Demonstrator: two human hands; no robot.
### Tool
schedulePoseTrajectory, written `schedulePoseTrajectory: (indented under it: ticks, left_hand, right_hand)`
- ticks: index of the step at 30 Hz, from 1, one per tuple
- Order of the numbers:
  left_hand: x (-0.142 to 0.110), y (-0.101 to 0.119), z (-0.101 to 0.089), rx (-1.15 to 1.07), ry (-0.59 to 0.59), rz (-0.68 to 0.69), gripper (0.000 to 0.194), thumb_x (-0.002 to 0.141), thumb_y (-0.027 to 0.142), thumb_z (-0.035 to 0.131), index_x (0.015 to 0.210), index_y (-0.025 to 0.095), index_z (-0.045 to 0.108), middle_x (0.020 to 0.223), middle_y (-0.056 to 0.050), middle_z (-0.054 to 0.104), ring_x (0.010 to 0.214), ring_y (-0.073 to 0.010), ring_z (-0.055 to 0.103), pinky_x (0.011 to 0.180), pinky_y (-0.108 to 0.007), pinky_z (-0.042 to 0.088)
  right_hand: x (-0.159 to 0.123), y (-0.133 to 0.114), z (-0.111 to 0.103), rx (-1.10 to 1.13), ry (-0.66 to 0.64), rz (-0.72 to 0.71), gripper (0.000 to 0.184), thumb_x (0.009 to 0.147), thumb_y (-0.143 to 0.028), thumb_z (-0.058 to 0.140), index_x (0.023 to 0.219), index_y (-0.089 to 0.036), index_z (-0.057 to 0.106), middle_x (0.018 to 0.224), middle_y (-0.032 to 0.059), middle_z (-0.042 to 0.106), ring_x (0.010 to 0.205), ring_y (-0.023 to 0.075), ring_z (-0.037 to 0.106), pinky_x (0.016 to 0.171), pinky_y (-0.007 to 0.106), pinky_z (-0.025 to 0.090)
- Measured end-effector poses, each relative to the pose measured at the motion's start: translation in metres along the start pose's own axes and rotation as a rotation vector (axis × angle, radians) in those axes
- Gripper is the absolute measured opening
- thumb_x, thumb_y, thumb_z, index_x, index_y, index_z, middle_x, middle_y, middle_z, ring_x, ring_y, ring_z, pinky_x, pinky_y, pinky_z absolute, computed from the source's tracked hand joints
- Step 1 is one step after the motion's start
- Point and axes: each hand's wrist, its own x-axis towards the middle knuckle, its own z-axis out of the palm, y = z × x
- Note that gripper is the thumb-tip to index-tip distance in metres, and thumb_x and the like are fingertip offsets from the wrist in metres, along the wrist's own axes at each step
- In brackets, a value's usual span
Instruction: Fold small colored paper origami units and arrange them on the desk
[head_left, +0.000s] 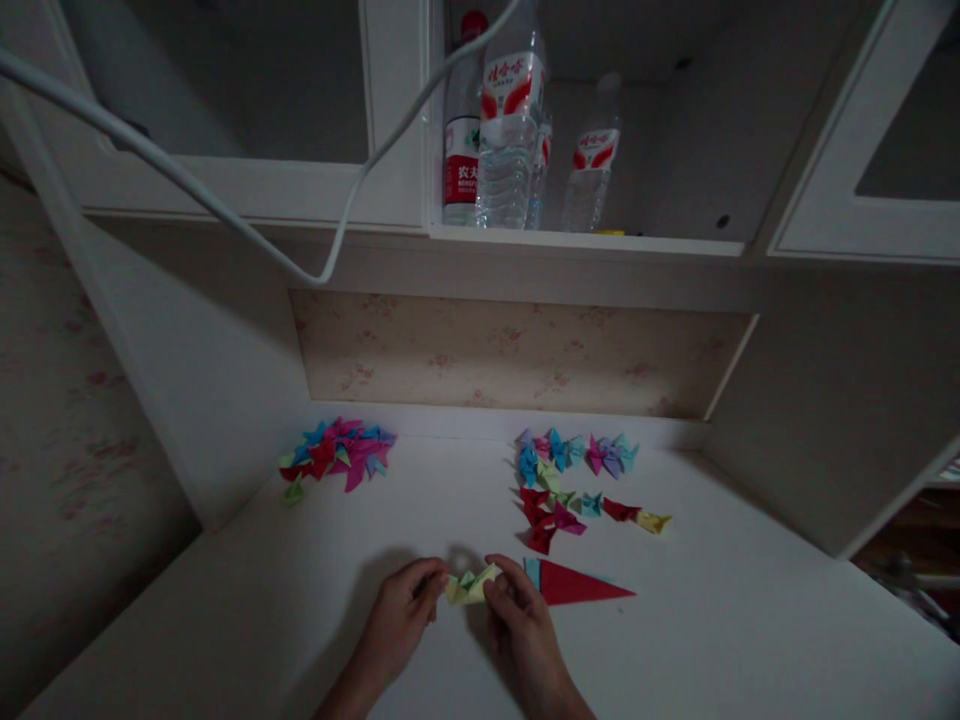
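Note:
My left hand [403, 612] and my right hand [521, 625] meet near the front of a white desk [712, 620]. Both pinch a small folded piece of pale yellow-green paper [470, 585] between their fingertips, the left on its left end and the right on its right end. Just right of my right hand lies a red paper triangle [581, 584] with a teal edge, flat on the desk.
A heap of folded coloured paper pieces [337, 455] lies at the back left of the desk. More folded pieces [577, 485] are laid out in rows at the back middle. Water bottles [510, 120] stand on a shelf above, and a white cable [225, 215] hangs across.

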Motion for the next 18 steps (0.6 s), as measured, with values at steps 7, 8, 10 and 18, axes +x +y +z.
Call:
schedulePoseTrajectory:
  ticks: [7,8,10,18]
  left_hand:
    - [0.0023,-0.0086,0.0012,-0.068,0.021,-0.016,0.041,0.080,0.051,0.057,0.098,0.015,0.065,0.065,0.000,0.058,0.052,-0.0113,0.049,0.048,-0.020,0.037]
    - [0.0023,-0.0092,0.0012,-0.071,0.026,-0.012,0.040,0.080,0.050,0.058,0.097,0.015,0.065,0.067,-0.001,0.059,0.053,-0.0114,0.049,0.049,-0.020,0.038]
    - [0.0018,-0.0087,0.0007,-0.065,0.039,0.000,0.038,0.081,0.049,0.058,0.094,0.015,0.065,0.068,-0.001,0.061,0.054,-0.0117,0.051,0.050,-0.020,0.039]
    - [0.0007,-0.0013,-0.0014,-0.018,0.020,0.010,0.032,0.080,0.047,0.058,0.083,0.016,0.067,0.065,0.000,0.058,0.055,-0.0119,0.051,0.051,-0.020,0.038]
  right_hand:
    - [-0.0009,-0.0041,0.0032,-0.019,0.009,-0.017,0.036,0.071,-0.045,0.075,0.093,-0.020,0.061,0.057,-0.0084,0.041,0.038,0.0040,0.033,0.032,0.016,0.028]
    - [-0.0007,-0.0045,0.0036,-0.013,0.009,-0.017,0.036,0.071,-0.045,0.075,0.092,-0.020,0.060,0.057,-0.0085,0.041,0.038,0.0040,0.033,0.031,0.016,0.028]
    - [-0.0002,-0.0040,0.0038,0.005,0.004,-0.014,0.034,0.071,-0.044,0.075,0.090,-0.020,0.059,0.057,-0.0087,0.041,0.038,0.0039,0.033,0.031,0.016,0.027]
    - [0.0006,-0.0010,0.0024,0.024,-0.043,-0.024,0.028,0.075,-0.042,0.072,0.086,-0.021,0.058,0.056,-0.0095,0.040,0.036,0.0032,0.031,0.031,0.015,0.026]
